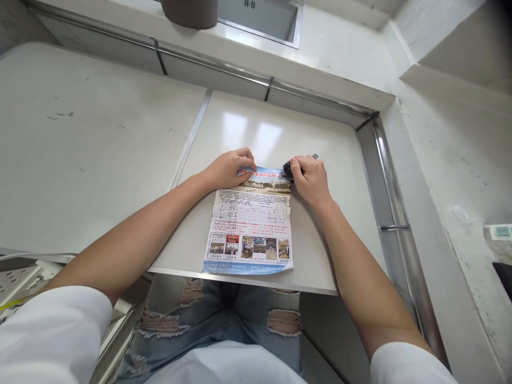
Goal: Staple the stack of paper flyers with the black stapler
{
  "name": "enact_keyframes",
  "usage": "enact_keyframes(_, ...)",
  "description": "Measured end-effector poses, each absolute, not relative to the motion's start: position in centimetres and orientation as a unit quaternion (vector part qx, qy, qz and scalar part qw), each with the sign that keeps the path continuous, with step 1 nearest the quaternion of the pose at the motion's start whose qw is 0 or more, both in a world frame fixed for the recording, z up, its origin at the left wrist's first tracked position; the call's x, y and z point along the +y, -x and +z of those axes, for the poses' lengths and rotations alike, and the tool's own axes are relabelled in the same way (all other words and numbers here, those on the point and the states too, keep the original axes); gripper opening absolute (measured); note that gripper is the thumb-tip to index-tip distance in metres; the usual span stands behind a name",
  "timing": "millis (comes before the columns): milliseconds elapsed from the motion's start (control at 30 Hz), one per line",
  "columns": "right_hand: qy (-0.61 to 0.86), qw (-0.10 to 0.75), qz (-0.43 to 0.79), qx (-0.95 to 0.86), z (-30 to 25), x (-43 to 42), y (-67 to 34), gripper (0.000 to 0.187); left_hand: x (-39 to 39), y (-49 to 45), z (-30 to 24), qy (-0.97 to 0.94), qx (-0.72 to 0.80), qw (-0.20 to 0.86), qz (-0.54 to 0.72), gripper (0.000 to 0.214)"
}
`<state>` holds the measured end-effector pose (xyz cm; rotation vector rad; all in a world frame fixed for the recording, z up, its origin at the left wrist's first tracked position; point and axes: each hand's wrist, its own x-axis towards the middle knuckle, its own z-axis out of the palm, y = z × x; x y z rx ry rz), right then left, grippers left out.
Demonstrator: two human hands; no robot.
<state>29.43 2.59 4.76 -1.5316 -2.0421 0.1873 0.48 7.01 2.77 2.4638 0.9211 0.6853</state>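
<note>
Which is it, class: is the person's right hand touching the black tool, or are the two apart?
Touching. The head view shows the right hand closed around the black tool, whose dark end sticks out beside the thumb.

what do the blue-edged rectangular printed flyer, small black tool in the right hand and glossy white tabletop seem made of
Printed flyer: thin, apparently matte paper; a lower corner curls. Black tool: perhaps smooth plastic, judging by its dark rounded end, but mostly hidden. Tabletop: glossy, perhaps laminate; it mirrors bright light.
</note>
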Motion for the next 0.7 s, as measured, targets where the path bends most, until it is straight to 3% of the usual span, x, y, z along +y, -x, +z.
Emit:
enact_keyframes(233, 0.62, 0.209, 0.038, -0.755, 5.8, 1.7, -27.6, 0.047, 7.2, -0.5, 2.3, -0.891, 0.304, 0.204, 0.27, 0.023)
enact_keyframes(700, 0.614, 0.195, 0.04, -0.764, 6.5, 0.9, -26.4, 0.038, 7.1, -0.6, 2.5, -0.885, 0.3, 0.212, 0.286, 0.023)
